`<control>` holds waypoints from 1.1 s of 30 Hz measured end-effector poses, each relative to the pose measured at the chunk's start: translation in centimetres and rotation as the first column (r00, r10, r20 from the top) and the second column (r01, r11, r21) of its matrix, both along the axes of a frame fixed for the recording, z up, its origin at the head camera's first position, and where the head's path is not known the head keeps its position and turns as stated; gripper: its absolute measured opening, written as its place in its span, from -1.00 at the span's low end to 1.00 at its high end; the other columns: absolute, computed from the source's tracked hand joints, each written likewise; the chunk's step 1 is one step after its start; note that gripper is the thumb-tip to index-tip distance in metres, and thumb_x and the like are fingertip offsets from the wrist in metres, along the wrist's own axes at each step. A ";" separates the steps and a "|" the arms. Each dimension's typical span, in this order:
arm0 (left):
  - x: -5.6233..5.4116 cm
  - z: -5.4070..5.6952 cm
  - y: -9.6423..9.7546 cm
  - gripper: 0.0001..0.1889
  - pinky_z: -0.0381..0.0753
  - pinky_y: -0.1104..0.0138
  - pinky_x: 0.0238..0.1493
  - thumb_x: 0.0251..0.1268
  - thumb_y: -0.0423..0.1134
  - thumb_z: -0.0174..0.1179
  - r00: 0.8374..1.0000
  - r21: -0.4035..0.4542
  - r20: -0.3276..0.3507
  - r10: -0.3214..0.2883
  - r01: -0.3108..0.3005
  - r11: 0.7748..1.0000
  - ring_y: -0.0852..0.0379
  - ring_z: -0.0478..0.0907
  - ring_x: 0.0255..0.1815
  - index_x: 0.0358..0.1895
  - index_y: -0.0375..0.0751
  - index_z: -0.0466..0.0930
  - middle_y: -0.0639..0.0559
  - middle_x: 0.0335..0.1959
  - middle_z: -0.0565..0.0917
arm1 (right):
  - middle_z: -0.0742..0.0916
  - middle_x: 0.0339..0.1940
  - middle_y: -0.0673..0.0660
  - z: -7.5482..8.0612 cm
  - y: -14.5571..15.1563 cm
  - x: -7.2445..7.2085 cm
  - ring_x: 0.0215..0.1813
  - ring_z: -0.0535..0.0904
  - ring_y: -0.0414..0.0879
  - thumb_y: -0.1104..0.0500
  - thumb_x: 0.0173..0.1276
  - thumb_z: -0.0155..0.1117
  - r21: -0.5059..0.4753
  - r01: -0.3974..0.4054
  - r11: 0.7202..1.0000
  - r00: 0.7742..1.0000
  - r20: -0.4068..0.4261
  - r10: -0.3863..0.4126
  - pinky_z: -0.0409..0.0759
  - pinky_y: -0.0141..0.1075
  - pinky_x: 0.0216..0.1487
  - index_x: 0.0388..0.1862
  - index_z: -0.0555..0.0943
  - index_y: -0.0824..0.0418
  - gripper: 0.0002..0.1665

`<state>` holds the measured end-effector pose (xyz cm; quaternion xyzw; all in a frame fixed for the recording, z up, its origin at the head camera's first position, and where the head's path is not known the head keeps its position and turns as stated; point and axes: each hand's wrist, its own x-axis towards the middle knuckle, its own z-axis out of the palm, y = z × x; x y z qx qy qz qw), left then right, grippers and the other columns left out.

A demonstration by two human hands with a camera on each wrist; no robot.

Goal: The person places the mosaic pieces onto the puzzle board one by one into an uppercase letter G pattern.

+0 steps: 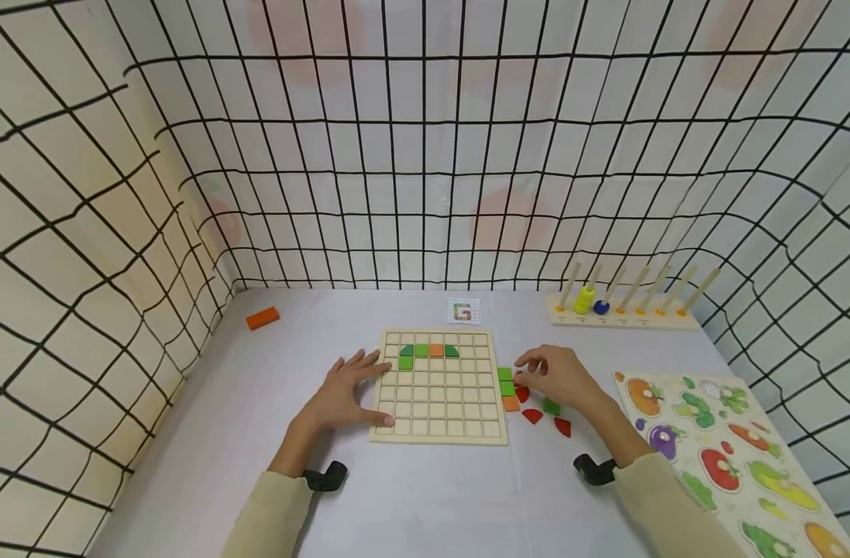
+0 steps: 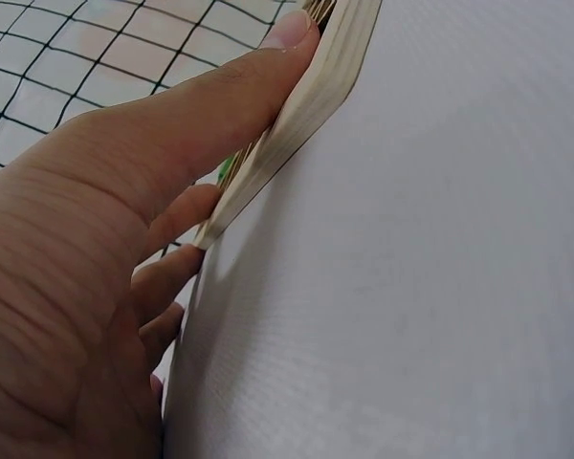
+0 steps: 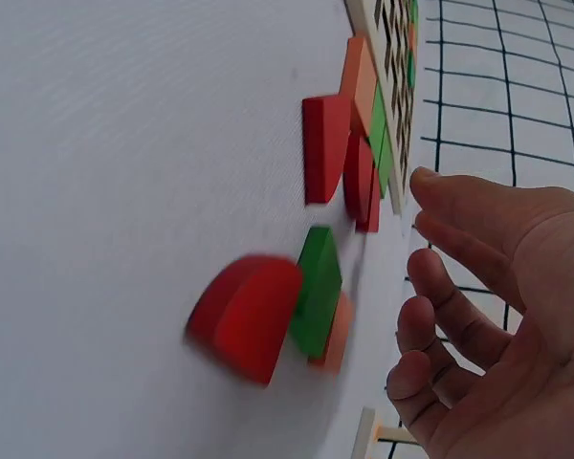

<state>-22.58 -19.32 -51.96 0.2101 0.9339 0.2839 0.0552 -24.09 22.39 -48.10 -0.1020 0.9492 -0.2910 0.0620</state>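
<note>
A wooden grid board (image 1: 438, 403) lies on the table, with green and orange pieces along an upper row and a green square (image 1: 405, 363) below the row's left end. My left hand (image 1: 341, 394) rests on the board's left edge, thumb and fingers spread; its thumb (image 2: 220, 96) lies over the rim in the left wrist view. To the board's right, my right hand (image 1: 553, 376) hovers over loose pieces, its fingers loosely bent. No piece shows between thumb and fingers in the right wrist view. Red quarter-rounds (image 3: 253, 316), a green piece (image 3: 318, 287) and an orange square (image 3: 359, 81) lie near it.
Behind the board lies a small pattern card (image 1: 464, 311). A peg stand (image 1: 623, 318) with yellow and blue beads stands at the back right, a vegetable puzzle board (image 1: 731, 457) at the right. An orange block (image 1: 263, 318) sits back left. Black netting surrounds the table.
</note>
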 end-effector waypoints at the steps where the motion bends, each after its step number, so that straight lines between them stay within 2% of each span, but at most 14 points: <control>1: 0.0 0.0 0.0 0.04 -0.16 -0.30 0.64 -0.15 0.35 0.55 1.000 0.000 -0.008 -0.001 0.001 1.000 -0.24 -0.02 0.71 0.50 0.04 0.44 -0.09 0.65 0.24 | 0.67 -0.27 0.03 -0.1 0.3 0.1 -0.22 0.46 -0.05 0.04 0.37 0.45 -0.001 -0.005 1.000 1.000 -0.005 0.005 0.47 -0.30 -0.34 0.00 0.76 0.10 -0.72; 10: 0.0 -0.2 0.0 0.04 -0.18 -0.26 0.65 -0.16 0.37 0.54 1.000 -0.001 -0.002 0.018 -0.018 1.000 -0.20 -0.05 0.72 0.51 0.09 0.44 -0.04 0.66 0.21 | 0.67 -0.30 0.03 0.1 3.7 0.6 -0.25 0.46 -0.07 0.13 0.34 0.43 0.043 -0.005 0.999 1.000 -0.004 0.006 0.45 -0.29 -0.29 -0.02 0.76 0.14 -0.75; 14: 0.2 0.0 -0.3 0.04 -0.19 -0.24 0.66 -0.17 0.36 0.55 0.999 -0.008 0.008 0.038 -0.038 0.999 -0.18 -0.05 0.73 0.50 0.11 0.44 -0.03 0.66 0.21 | 0.69 -0.27 0.04 0.1 4.2 0.9 -0.20 0.50 -0.05 0.09 0.35 0.44 0.062 -0.027 0.998 1.000 0.004 0.027 0.47 -0.27 -0.22 -0.06 0.77 0.15 -0.76; 18: 0.2 0.2 -0.3 0.05 -0.20 -0.24 0.66 -0.17 0.37 0.54 0.999 -0.001 0.013 0.032 -0.032 0.999 -0.18 -0.06 0.73 0.51 0.11 0.43 -0.02 0.66 0.21 | 0.72 -0.25 0.04 0.3 4.6 1.2 -0.15 0.54 -0.04 0.04 0.38 0.42 0.081 -0.042 0.996 0.999 0.024 0.040 0.51 -0.23 -0.17 -0.08 0.78 0.15 -0.76; 23: 0.1 0.1 -0.2 0.05 -0.20 -0.23 0.67 -0.17 0.38 0.54 0.999 -0.003 0.017 0.030 -0.030 1.000 -0.17 -0.06 0.73 0.51 0.12 0.43 -0.02 0.66 0.21 | 0.77 -0.21 0.03 0.3 5.4 1.3 -0.16 0.55 -0.07 0.07 0.40 0.41 0.079 -0.056 0.995 0.998 0.003 0.056 0.53 -0.22 -0.14 -0.08 0.79 0.14 -0.78; 30: 0.0 0.0 -0.1 0.04 -0.20 -0.23 0.67 -0.17 0.37 0.55 1.000 -0.012 0.005 0.030 -0.030 0.999 -0.16 -0.05 0.73 0.51 0.12 0.43 -0.01 0.66 0.21 | 0.75 -0.19 0.06 -0.2 6.7 1.1 -0.15 0.56 -0.06 0.08 0.20 0.59 0.064 -0.078 0.995 0.996 0.049 0.075 0.55 -0.26 -0.13 -0.02 0.77 0.20 -0.61; 33: 0.1 0.0 0.1 0.04 -0.20 -0.24 0.66 -0.18 0.36 0.56 1.000 0.004 0.011 0.025 -0.025 1.000 -0.18 -0.04 0.72 0.50 0.10 0.45 -0.03 0.65 0.23 | 0.75 -0.19 0.06 -0.4 6.8 1.1 -0.16 0.56 -0.06 0.10 0.19 0.59 0.072 -0.059 0.996 0.997 0.054 0.056 0.56 -0.26 -0.11 -0.05 0.77 0.17 -0.64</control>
